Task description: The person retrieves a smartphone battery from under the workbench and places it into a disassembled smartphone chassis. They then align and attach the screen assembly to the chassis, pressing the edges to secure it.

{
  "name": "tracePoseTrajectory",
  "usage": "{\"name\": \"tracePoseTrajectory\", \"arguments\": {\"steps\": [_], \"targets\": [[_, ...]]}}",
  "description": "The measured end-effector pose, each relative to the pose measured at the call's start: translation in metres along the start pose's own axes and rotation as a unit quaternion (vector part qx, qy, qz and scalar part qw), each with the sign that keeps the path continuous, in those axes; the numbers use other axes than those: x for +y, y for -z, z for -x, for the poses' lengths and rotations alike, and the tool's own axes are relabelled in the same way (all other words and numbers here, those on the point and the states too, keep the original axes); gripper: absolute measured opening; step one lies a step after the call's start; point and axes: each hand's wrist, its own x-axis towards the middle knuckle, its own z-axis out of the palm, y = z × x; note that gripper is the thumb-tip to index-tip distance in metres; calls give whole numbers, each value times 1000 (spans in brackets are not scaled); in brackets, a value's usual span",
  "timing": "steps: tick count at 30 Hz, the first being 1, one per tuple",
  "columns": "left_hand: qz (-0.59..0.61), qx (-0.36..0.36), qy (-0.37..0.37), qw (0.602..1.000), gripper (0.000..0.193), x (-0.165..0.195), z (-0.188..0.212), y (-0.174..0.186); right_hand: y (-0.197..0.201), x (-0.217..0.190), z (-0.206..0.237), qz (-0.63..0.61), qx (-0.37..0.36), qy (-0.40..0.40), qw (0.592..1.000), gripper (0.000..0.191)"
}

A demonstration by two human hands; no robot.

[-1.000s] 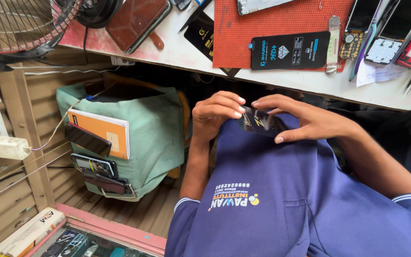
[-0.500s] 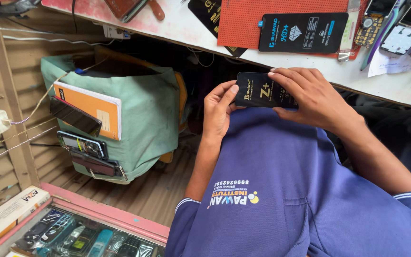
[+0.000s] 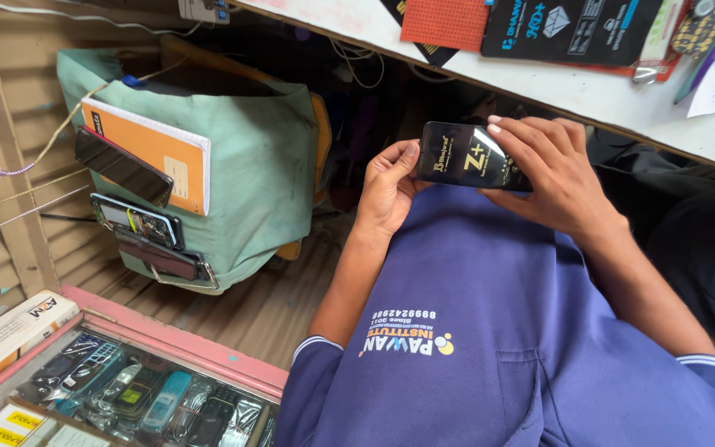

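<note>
Packet (image 3: 467,157), flat and black, gripped between left hand (image 3: 386,189) and right hand (image 3: 552,178).

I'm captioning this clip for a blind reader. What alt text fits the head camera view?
Two bare hands hold a flat black glossy packet over a blue-shirted lap: the left hand grips its left end, the right hand its right side. Beside them stands a green fabric bag with an orange notebook and phones tucked in its pockets.
</note>
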Motion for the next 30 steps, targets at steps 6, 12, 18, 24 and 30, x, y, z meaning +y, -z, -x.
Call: {"name": "tracePoseTrajectory", "arguments": {"steps": [6, 12, 18, 24, 30], "targets": [[-16, -7, 71, 997, 21, -5, -14, 29, -48, 7, 24, -27, 37, -14, 999, 81], [-47, -70, 159, 984, 21, -53, -82, 74, -152, 39, 61, -67, 120, -30, 990, 81], [-74, -138, 223, 962, 23, -112, -138, 117, -251, 46, 109, -92, 181, -95, 975, 82], [-71, -155, 293, 941, 23, -154, -148, 148, -296, 12, 139, -21, 225, -136, 965, 83], [-209, -73, 287, 932, 24, -167, -159, 131, -291, -24, 158, -16, 343, -120, 931, 87]]}}
